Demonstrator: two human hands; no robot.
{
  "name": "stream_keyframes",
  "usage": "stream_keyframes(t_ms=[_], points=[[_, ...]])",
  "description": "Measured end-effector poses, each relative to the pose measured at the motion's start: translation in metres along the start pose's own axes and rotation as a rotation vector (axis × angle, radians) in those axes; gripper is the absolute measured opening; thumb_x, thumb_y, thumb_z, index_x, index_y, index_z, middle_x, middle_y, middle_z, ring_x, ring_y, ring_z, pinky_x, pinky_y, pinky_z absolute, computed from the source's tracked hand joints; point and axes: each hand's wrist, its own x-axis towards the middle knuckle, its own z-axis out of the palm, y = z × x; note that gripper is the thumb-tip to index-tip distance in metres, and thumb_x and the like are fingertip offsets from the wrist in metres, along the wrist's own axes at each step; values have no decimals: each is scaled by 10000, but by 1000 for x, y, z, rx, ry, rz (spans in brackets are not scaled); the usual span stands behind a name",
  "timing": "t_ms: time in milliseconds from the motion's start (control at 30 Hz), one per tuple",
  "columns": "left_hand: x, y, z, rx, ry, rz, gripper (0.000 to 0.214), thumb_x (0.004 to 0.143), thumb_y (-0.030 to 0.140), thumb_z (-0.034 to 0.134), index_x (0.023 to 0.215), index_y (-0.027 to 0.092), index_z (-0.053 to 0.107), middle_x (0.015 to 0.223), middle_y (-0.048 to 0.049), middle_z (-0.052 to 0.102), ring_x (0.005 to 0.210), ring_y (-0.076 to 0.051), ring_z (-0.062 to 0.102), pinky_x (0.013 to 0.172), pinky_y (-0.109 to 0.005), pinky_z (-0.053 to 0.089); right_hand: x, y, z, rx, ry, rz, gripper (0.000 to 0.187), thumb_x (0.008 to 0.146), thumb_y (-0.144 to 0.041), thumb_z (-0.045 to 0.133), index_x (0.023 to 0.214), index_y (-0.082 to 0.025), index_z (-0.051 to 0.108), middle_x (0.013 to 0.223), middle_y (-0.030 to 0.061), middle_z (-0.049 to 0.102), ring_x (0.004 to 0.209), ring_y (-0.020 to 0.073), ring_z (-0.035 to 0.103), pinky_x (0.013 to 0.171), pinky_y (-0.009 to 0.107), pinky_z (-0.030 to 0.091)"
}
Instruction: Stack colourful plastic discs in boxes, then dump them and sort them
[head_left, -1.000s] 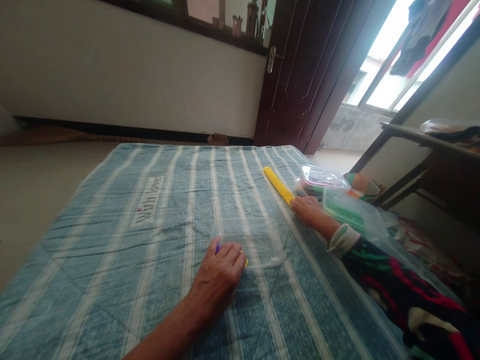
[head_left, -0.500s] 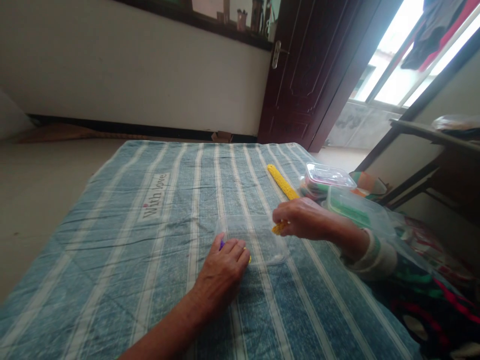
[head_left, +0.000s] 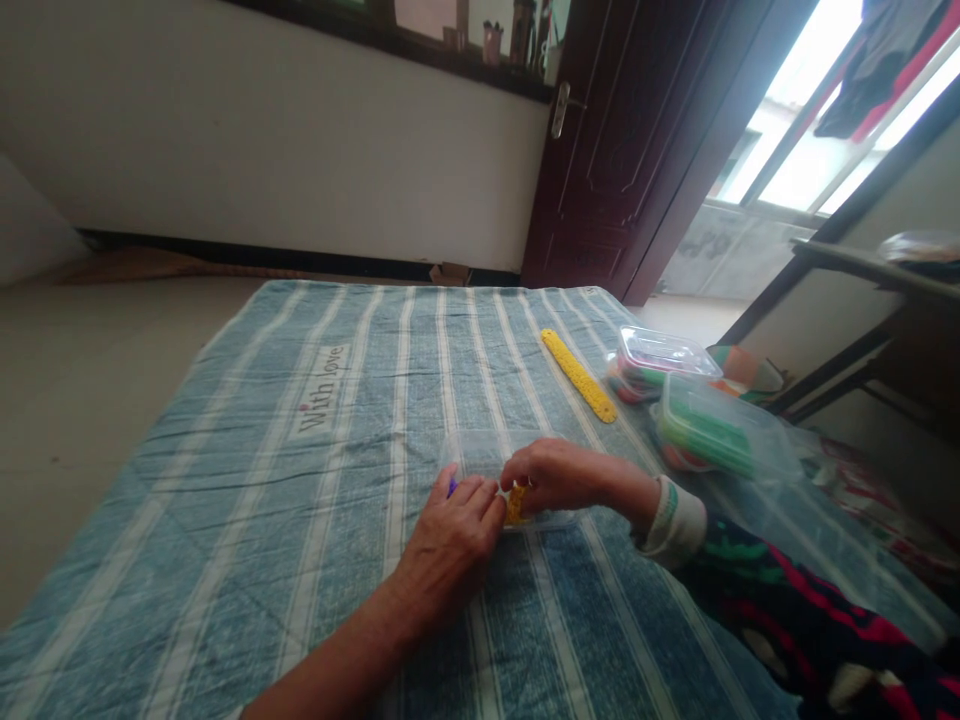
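My left hand (head_left: 452, 538) rests curled on the striped cloth (head_left: 315, 480) at the near edge of a clear plastic lid (head_left: 487, 462), with a small purple piece (head_left: 452, 488) showing under its fingers. My right hand (head_left: 553, 476) is closed on a small yellow piece (head_left: 516, 503) and holds it right beside the left fingertips, over the lid's near edge. A long yellow studded strip (head_left: 579, 375) lies on the cloth farther back to the right.
Two clear lidded boxes (head_left: 656, 353) (head_left: 712, 428) with coloured pieces stand at the cloth's right edge. A clear plastic bag (head_left: 840, 520) lies by my right sleeve. A dark door (head_left: 622, 150) and a wooden bench (head_left: 862, 300) stand behind on the right.
My right hand left the end of the long yellow strip, took up a small yellow piece and brought it left to meet the left hand. The left hand stayed in place.
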Motion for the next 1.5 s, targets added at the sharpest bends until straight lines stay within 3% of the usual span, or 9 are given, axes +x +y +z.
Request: stream_keyframes(t_ms=[200,433,800,1067,1300,1500], points=[[-2,-2,3,12,67,13,202,871,82,428,971,119,600,989,-123,681,960,-250,622,962,-517,402,-3,2,7,183,83,-35,286,677,-118,696,962,-147,701,790,-1,647,671,97,521,654,202,386],[-4,-3,5,-4,126,17,191,866,94,426,1000,99,562,966,-125,678,935,-246,626,961,-499,416,-3,0,8,275,80,-3,302,662,-99,697,962,-134,693,800,2,639,691,101,547,654,198,400],[-1,-4,3,12,85,24,229,885,112,406,1061,103,552,990,-119,674,943,-239,618,952,-485,420,-2,2,17,310,125,60,371,669,-51,634,1032,-124,662,833,20,667,683,104,597,632,195,429],[-2,-5,0,25,54,41,282,911,133,393,1123,126,578,1025,-126,669,977,-251,613,952,-501,415,-1,0,14,245,133,53,303,722,-79,620,1021,-105,664,867,53,689,703,115,610,635,200,420],[-6,-9,16,53,149,66,315,921,115,379,1110,160,627,1134,-134,664,1086,-272,584,1004,-511,381,5,3,16,138,159,14,225,769,-150,623,988,-130,666,860,48,691,743,128,591,658,207,394],[-8,-10,18,56,148,103,336,910,91,383,1118,171,634,1153,-112,668,1098,-256,579,1011,-486,393,5,4,23,73,191,-10,137,794,-187,610,918,-147,651,852,44,690,754,136,579,662,220,366]])
